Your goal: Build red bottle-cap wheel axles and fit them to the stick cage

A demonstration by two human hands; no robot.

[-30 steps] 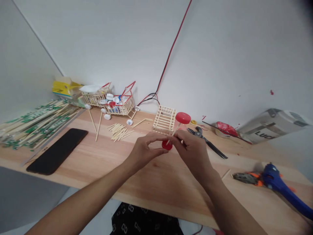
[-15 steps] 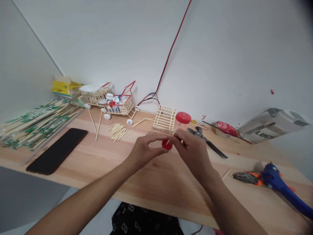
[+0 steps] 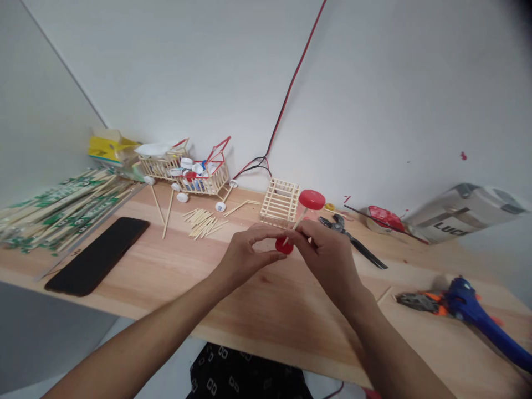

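Over the middle of the wooden table point(image 3: 166, 277), both my hands meet on a thin wooden stick point(image 3: 297, 221) with a red bottle cap at each end. My left hand point(image 3: 243, 255) pinches the near red cap point(image 3: 284, 246) between thumb and fingers. My right hand point(image 3: 326, 255) is closed around the stick just beside that cap. The far red cap point(image 3: 311, 199) stands up above my fingers. A small open crate of wooden sticks point(image 3: 280, 201) sits just behind the hands.
A black phone point(image 3: 97, 255) and packs of chopsticks point(image 3: 58, 202) lie at left. Stick-built carts point(image 3: 187, 172) and loose cut sticks point(image 3: 203, 223) are at the back. Black pliers point(image 3: 353, 239), a blue glue gun point(image 3: 477, 318) and a grey box point(image 3: 461, 210) lie at right.
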